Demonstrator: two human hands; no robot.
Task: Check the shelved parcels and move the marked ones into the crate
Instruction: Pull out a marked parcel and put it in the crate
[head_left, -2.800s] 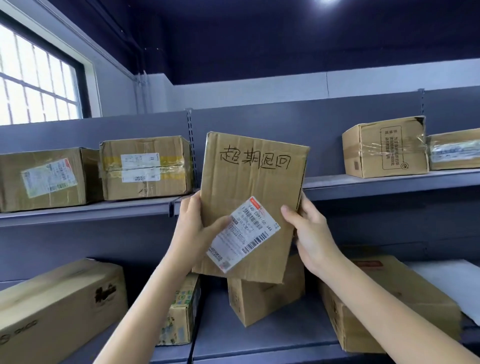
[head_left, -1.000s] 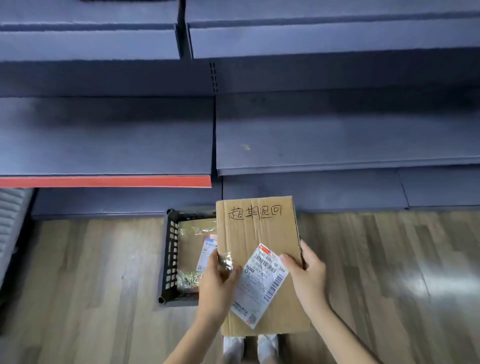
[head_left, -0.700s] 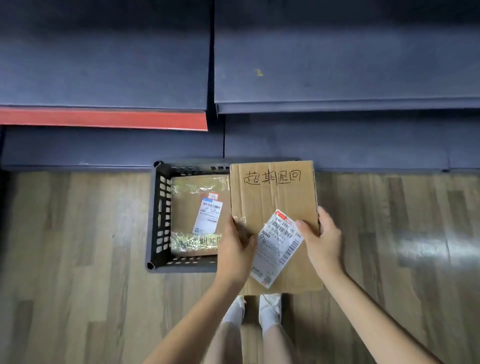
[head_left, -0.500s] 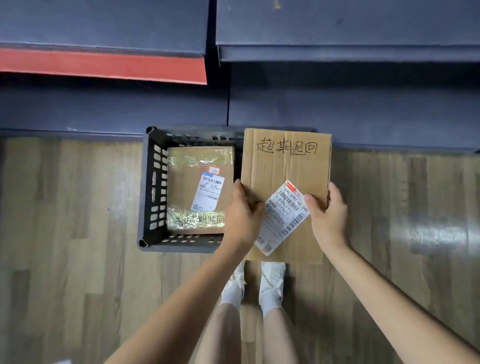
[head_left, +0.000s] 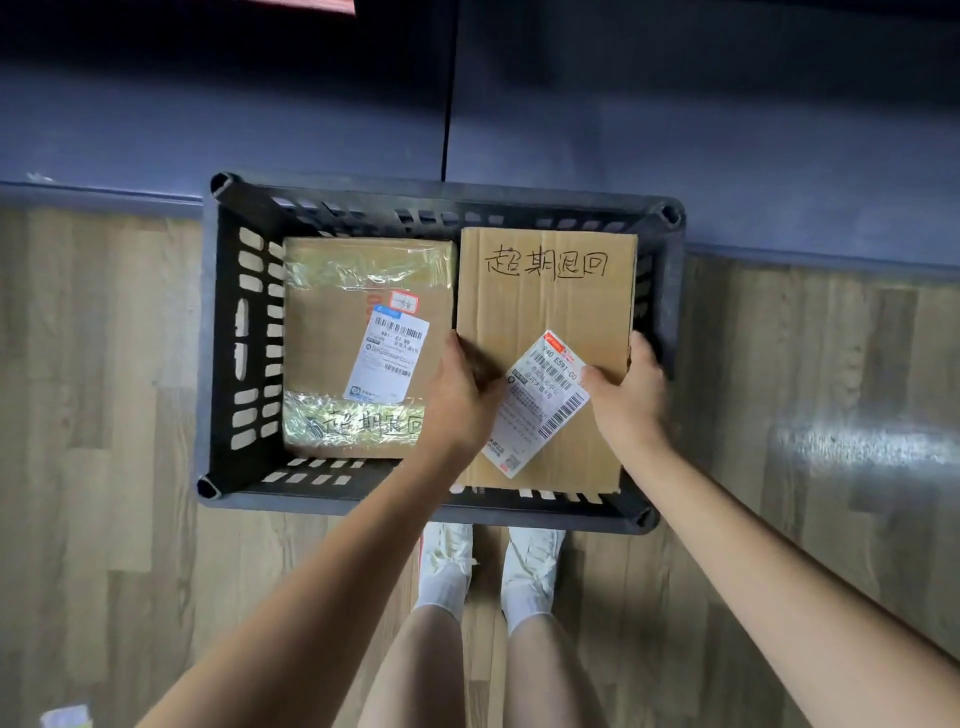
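At the bottom centre of the frame stand the person's bare legs and two white shoes (head_left: 491, 558) with white socks, toes pointing up the picture on a pale wooden plank floor (head_left: 104, 467). A small pale scrap lies on the floor at the lower left corner; what it is cannot be told.

Both forearms reach up from the lower corners toward the middle of the frame. The left hand (head_left: 460, 402) grips the left edge of a flat cardboard parcel (head_left: 550, 312), thumb laid on its top face and fingers curled under out of sight. The right hand (head_left: 626, 397) grips the parcel's right edge the same way, its thumb touching the corner of a white shipping label (head_left: 537, 402) stuck at a slant on the lower half of the cardboard. Black handwritten characters run across the parcel's upper part.

The parcel sits over the right half of a dark slotted plastic crate (head_left: 223, 338) that stands on the floor just beyond the shoes; whether it already rests on the crate's bottom cannot be told. In the crate's left half lies a second cardboard parcel (head_left: 332, 332), banded with glossy clear tape, bearing a white barcode label and handwritten characters along its lower edge, just beside the held one.

Beyond the crate, across the top of the frame, runs the dark blue base of the shelving (head_left: 675, 130), with a sliver of red at the top edge.
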